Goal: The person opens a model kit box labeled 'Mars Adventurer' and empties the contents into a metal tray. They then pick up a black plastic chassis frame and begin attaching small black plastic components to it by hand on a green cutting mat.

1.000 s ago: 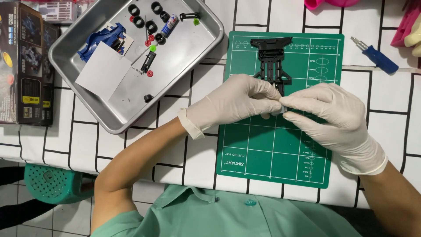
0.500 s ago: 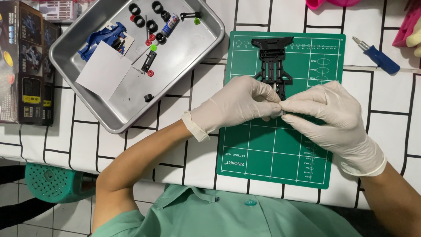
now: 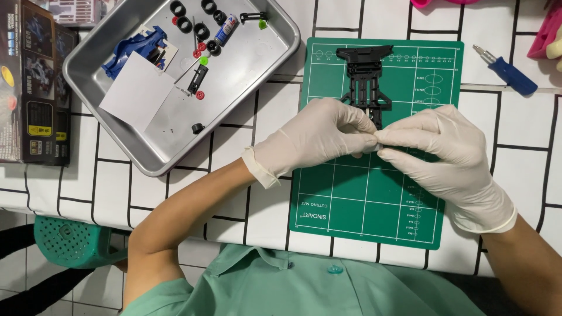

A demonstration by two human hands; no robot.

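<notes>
A: What is being held, and where?

B: A tiny pale part (image 3: pixel 377 144), too small to identify, is pinched between the fingertips of the gloved left hand (image 3: pixel 316 139) and right hand (image 3: pixel 448 158), both closed on it, above the green cutting mat (image 3: pixel 363 205).

A: Why there?

B: Probably so it is kept just beside the black chassis (image 3: pixel 366 82); spare pieces are kept in the metal tray (image 3: pixel 246 64) on the table (image 3: pixel 175 193).

The gloved fingertips (image 3: pixel 374 143) are pinching something too small to tell, and the hands are covering the chassis's (image 3: pixel 366 76) near end. The frame edges are cutting off the box (image 3: pixel 32 88) and the pink things (image 3: pixel 541 38).
</notes>
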